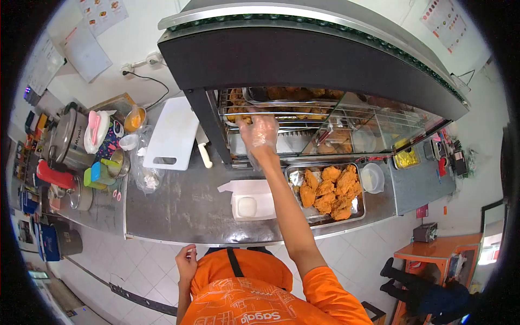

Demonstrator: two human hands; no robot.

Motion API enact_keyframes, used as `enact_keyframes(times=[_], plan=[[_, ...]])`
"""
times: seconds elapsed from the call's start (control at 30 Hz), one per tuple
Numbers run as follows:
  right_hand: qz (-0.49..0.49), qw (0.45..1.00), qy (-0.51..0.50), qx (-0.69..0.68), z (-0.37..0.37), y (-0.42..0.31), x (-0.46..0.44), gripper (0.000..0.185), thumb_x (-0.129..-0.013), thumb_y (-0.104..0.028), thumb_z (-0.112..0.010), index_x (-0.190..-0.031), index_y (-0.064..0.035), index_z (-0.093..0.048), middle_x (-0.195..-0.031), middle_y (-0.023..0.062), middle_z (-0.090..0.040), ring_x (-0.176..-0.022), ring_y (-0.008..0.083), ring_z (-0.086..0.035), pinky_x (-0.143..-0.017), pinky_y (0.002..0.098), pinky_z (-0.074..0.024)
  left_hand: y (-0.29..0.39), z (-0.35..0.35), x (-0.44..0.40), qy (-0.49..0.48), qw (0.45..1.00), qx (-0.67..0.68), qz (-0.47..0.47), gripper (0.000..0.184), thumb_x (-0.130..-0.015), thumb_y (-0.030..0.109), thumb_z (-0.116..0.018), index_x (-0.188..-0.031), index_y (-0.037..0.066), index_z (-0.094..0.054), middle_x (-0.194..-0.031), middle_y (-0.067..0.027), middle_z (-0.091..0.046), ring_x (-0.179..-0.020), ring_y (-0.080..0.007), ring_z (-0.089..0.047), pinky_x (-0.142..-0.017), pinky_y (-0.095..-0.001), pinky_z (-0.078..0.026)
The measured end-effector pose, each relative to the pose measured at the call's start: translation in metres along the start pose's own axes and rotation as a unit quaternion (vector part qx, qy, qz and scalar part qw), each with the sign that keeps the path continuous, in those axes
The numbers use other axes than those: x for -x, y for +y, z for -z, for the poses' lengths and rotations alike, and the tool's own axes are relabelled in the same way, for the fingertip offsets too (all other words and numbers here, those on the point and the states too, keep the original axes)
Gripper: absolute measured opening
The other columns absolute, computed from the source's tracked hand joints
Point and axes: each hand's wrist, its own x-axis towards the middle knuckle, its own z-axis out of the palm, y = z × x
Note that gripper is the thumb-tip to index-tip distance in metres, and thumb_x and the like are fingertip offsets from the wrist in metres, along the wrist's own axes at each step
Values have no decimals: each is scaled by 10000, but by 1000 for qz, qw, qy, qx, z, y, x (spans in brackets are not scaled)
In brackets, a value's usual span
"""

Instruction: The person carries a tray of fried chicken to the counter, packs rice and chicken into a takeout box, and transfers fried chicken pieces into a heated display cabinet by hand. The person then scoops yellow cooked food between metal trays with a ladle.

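My gloved right hand (pixel 259 135) reaches into the display cabinet (pixel 303 59), at the chicken (pixel 237 96) on its upper rack; I cannot tell whether it grips a piece. My left hand (pixel 187 264) hangs in front of the cabinet, loosely curled, visibly holding nothing. Before the cabinet, an open box (pixel 265 203) and a loaded tray (pixel 357 206) sit on the table (pixel 162 211). Left of it, a steel cooker (pixel 70 143) reads "Miyako".
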Motion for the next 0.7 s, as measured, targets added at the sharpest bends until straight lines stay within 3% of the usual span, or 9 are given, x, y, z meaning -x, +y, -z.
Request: enact_keyframes(times=[0.1, 0.13, 0.17, 0.23, 0.3, 0.4, 0.5, 0.7], plan=[[-35, 983, 26, -180, -11, 5, -1, 347, -797, -191, -794, -1078, -2, -722, -1046, 227, -708, -922, 393, -663, -849, 438, -521, -1, 0, -3, -6, 1000, -5, -4, 151, -953, 44, -649, -1081, -7, -710, -979, -115, -735, -728, -161, -682, -583, -264, -524], [-50, 984, 24, -167, -9, 5, 0, 319, -804, -173, -799, -1066, -8, -721, -1074, 188, -709, -893, 338, -667, -816, 424, -524, -1, 1, -3, -3, 1000, -6, -2, 152, -952, 44, -650, -1083, -6, -710, -981, -115, -734, -731, -163, -683, -581, -264, -523], [-157, 951, -5, -265, -5, 5, 9, 241, -859, -161, -779, -1058, -38, -723, -1052, 122, -712, -872, 257, -665, -779, 368, -531, 0, 0, -2, 1, 1000, -6, 2, 154, -952, 44, -650, -1084, -5, -711, -983, -115, -734, -734, -164, -683, -579, -264, -521], [-216, 897, 11, -386, 3, 12, 27, 277, -919, -159, -742, -1154, -30, -674, -1092, 98, -688, -941, 207, -663, -811, 323, -557, 0, 0, 3, 18, 1000, 9, 9, 156, -952, 43, -650, -1088, -2, -712, -975, -116, -732, -736, -165, -684, -575, -264, -521], [-338, 682, -21, -648, 26, 13, 42, 360, -949, -119, -700, -1268, 3, -584, -1181, 123, -651, -1039, 214, -654, -897, 313, -577, 0, 0, 7, 31, 999, 17, 17, 163, -962, 57, -644, -1098, -7, -708, -980, -118, -733, -754, -174, -696, -593, -274, -532], [-389, 560, -80, -727, 49, 27, 69, 413, -969, -85, -656, -1327, 45, -497, -1278, 140, -604, -1161, 229, -625, -1013, 351, -553, -1, 2, 15, 39, 998, 17, 40, 182, -982, 90, -635, -1114, -17, -700, -999, -122, -736, -788, -192, -719, -635, -294, -556], [-402, 541, -59, -736, 58, 28, 78, 396, -983, -64, -623, -1347, 21, -490, -1316, 154, -579, -1206, 238, -601, -1028, 368, -543, -6, 2, 21, 31, 997, 15, 66, 183, -980, 95, -636, -1111, -16, -700, -997, -120, -735, -785, -195, -721, -637, -296, -558], [-323, 706, -45, -629, 28, 12, 37, 493, -964, -179, -696, -1372, 8, -493, -1327, 148, -576, -1227, 233, -582, -1047, 382, -527, -7, -1, 22, 7, 998, 13, 56, 184, -978, 92, -634, -1113, -14, -699, -1012, -117, -734, -780, -186, -714, -626, -292, -552]])
